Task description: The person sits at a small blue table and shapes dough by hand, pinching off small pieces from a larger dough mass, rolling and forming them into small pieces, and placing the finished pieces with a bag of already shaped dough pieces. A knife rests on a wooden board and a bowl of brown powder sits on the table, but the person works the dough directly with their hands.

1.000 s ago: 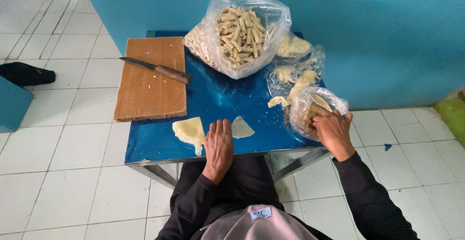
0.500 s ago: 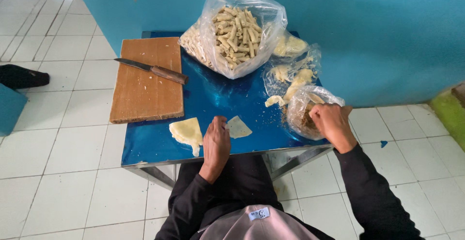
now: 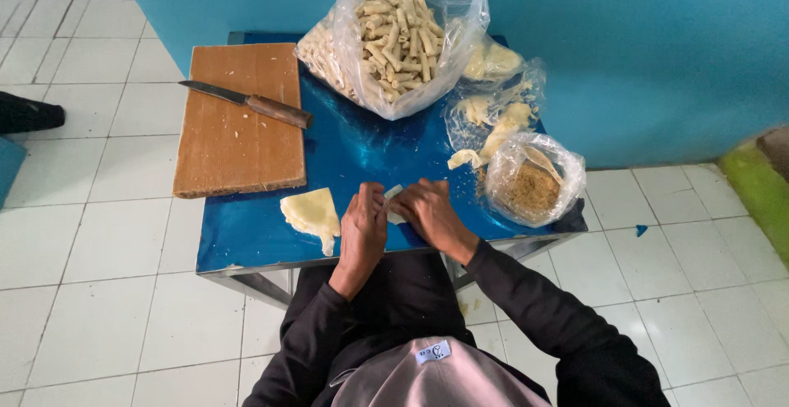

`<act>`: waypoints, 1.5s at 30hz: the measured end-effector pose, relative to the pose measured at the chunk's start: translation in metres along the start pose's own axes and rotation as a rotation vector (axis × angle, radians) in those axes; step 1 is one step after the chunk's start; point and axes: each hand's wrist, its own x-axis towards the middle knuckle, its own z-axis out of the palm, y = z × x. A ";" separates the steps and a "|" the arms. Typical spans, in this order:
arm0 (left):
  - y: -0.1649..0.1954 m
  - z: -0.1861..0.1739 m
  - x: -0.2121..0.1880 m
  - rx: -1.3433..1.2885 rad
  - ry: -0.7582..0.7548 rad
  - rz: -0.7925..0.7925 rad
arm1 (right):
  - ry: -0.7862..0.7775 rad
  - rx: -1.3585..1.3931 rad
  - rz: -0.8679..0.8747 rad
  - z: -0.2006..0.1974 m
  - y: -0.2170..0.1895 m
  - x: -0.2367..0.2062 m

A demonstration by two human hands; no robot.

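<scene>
While both hands (image 3: 394, 214) meet, their fingers (image 3: 374, 202) pinch the pale wrapper (image 3: 393, 194) between them.

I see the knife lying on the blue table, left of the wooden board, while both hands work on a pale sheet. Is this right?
Not quite. In the head view the knife lies on the wooden board, not on the blue table; only its handle reaches past the board's right edge. Both hands, left and right, do work on a pale sheet.

hidden: pale wrapper (image 3: 394, 196) mostly under hands | contents: perhaps filled, cannot tell | dark object (image 3: 29, 114) cut off at left edge
</scene>
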 end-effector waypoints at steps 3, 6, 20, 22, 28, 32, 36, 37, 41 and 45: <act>0.003 -0.002 0.000 0.012 -0.059 0.035 | 0.052 0.012 -0.066 -0.009 0.001 -0.014; 0.006 -0.008 0.000 0.001 -0.130 0.056 | -0.052 -0.077 -0.033 -0.021 0.003 -0.027; 0.011 -0.019 0.000 0.215 -0.268 0.195 | -0.041 -0.423 -0.180 -0.049 0.010 -0.053; 0.011 -0.019 0.001 0.213 -0.262 0.195 | -0.011 -0.318 -0.085 -0.048 0.000 -0.059; 0.010 -0.019 0.000 0.219 -0.244 0.217 | 0.132 -0.310 0.087 -0.024 -0.020 -0.062; 0.008 -0.018 0.000 0.224 -0.255 0.205 | 0.172 -0.274 0.068 -0.011 -0.016 -0.044; 0.006 -0.018 0.002 0.223 -0.292 0.200 | 0.186 -0.335 -0.006 -0.006 -0.015 -0.035; 0.005 -0.018 0.002 0.202 -0.301 0.200 | 0.177 -0.318 -0.013 -0.005 -0.015 -0.035; 0.004 -0.020 0.006 0.155 -0.338 0.191 | 0.173 -0.283 -0.052 -0.004 -0.010 -0.034; 0.001 -0.021 0.010 0.172 -0.365 0.198 | 0.166 -0.164 -0.043 -0.002 0.000 -0.028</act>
